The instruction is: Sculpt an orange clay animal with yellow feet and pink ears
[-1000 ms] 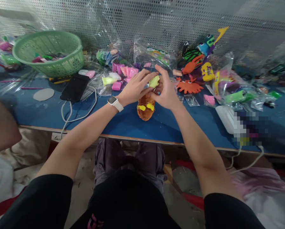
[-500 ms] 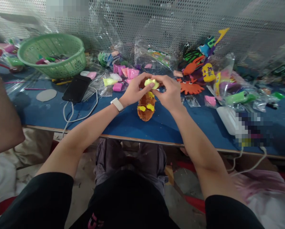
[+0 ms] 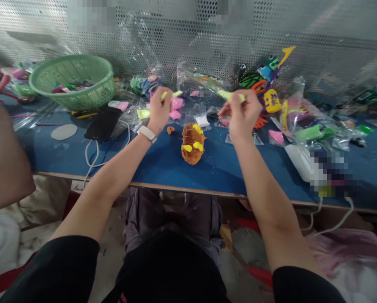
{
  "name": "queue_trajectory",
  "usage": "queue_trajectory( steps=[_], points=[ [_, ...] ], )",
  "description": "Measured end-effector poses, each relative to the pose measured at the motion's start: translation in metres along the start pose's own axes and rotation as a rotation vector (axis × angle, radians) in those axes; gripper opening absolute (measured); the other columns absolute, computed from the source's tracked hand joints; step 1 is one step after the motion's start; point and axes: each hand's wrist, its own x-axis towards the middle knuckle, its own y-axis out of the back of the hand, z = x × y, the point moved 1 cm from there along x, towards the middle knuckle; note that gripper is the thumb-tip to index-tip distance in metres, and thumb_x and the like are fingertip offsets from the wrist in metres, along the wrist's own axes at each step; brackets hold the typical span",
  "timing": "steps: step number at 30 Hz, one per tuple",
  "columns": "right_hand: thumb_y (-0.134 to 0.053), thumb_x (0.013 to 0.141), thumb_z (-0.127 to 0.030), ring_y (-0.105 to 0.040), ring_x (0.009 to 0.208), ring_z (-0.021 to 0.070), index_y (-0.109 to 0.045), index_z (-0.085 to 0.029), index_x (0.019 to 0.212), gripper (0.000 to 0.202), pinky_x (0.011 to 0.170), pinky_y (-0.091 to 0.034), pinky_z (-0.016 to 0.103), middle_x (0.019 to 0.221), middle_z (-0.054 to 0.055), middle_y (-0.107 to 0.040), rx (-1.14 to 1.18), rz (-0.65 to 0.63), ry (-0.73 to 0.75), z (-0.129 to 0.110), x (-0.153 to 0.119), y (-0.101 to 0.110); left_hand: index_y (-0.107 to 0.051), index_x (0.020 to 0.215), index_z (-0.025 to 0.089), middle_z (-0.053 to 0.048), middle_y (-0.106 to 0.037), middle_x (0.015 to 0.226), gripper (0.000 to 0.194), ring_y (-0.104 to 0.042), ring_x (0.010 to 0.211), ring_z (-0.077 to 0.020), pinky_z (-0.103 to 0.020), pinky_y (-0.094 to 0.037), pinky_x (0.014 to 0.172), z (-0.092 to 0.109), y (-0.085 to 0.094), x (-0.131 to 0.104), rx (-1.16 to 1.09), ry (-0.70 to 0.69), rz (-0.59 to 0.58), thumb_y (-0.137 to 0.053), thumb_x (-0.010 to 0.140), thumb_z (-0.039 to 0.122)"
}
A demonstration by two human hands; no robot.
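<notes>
My left hand [image 3: 161,110] is closed on a piece of pale yellow modelling clay [image 3: 175,94], whose end points to the right. Opposite it, my right hand [image 3: 244,113] grips another stretched piece of pale yellow clay [image 3: 226,94]. A wide gap separates the two pieces. Between and below the hands, on the blue table [image 3: 163,162], lies an oval brown-orange clay shape [image 3: 192,136] with a wire grid over it and bright yellow lumps on top. A small brown clay bit [image 3: 170,130] rests to its left.
At the left stand a green basket [image 3: 77,99] and a black phone [image 3: 103,123] with a white cable. A white card disc [image 3: 64,131] lies nearby. Pink clay packets [image 3: 175,108] are behind my left hand; a yellow clay figure [image 3: 272,101] and a white device [image 3: 298,162] are rightward. Another person's arm [image 3: 7,160] is leftmost.
The pale yellow clay, one lump between both hands before, is now in two parts. My hands have moved apart, left and right, uncovering the brown-orange shape.
</notes>
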Motion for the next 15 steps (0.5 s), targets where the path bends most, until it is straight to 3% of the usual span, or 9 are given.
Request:
queue_trajectory(
  steps=[1, 3, 5, 8, 11, 15],
  points=[
    [-0.078, 0.104, -0.079, -0.059, 0.057, 0.0152, -0.063, -0.031, 0.106, 0.05, 0.053, -0.047, 0.032, 0.077, -0.003, -0.064, 0.086, 0.127, -0.013, 0.007, 0.007, 0.008, -0.063, 0.102, 0.027, 0.001, -0.054, 0.074, 0.059, -0.057, 0.062, -0.0169, -0.034, -0.048, 0.064, -0.013, 0.01, 0.009, -0.009, 0.044, 0.099, -0.05, 0.116, 0.083],
    [-0.076, 0.102, -0.076, -0.063, 0.056, 0.016, -0.062, -0.032, 0.112, 0.047, 0.051, -0.045, 0.03, 0.079, -0.005, -0.061, 0.188, 0.209, -0.002, 0.024, 0.02, 0.023, -0.057, 0.097, 0.028, 0.002, -0.047, 0.07, 0.067, -0.05, 0.06, -0.017, -0.034, -0.042, 0.062, -0.033, 0.028, 0.023, -0.032, 0.112, 0.207, -0.047, 0.11, 0.093],
    [-0.077, 0.099, -0.068, -0.066, 0.059, 0.0174, -0.066, -0.034, 0.117, 0.04, 0.051, -0.046, 0.03, 0.084, -0.004, -0.064, 0.225, 0.189, -0.036, 0.04, 0.029, 0.033, -0.058, 0.1, 0.029, 0.003, -0.045, 0.071, 0.072, -0.048, 0.06, -0.0167, -0.034, -0.039, 0.061, -0.043, 0.039, 0.03, -0.049, 0.143, 0.239, -0.046, 0.105, 0.1],
    [-0.074, 0.092, -0.056, -0.072, 0.066, 0.0189, -0.07, -0.033, 0.117, 0.035, 0.052, -0.049, 0.031, 0.1, 0.001, -0.075, 0.241, 0.183, -0.121, 0.056, 0.03, 0.035, -0.062, 0.104, 0.028, 0.001, -0.049, 0.075, 0.074, -0.053, 0.061, -0.0176, -0.036, -0.041, 0.062, -0.042, 0.042, 0.032, -0.067, 0.151, 0.209, -0.045, 0.102, 0.101],
    [-0.071, 0.084, -0.051, -0.077, 0.075, 0.0206, -0.071, -0.031, 0.117, 0.038, 0.054, -0.052, 0.032, 0.119, 0.006, -0.081, 0.225, 0.147, -0.178, 0.056, 0.021, 0.022, -0.065, 0.102, 0.028, -0.004, -0.06, 0.084, 0.069, -0.061, 0.069, -0.0186, -0.036, -0.047, 0.066, -0.032, 0.04, 0.03, -0.054, 0.112, 0.145, -0.045, 0.105, 0.094],
    [-0.078, 0.085, -0.059, -0.064, 0.061, 0.0169, -0.071, -0.031, 0.104, 0.035, 0.05, -0.046, 0.033, 0.086, 0.0, -0.071, 0.236, 0.104, -0.259, 0.049, 0.008, 0.007, -0.064, 0.087, 0.027, -0.004, -0.057, 0.08, 0.063, -0.059, 0.069, -0.0193, -0.037, -0.051, 0.069, -0.027, 0.049, 0.033, -0.036, 0.096, 0.167, -0.045, 0.113, 0.081]
  ],
)
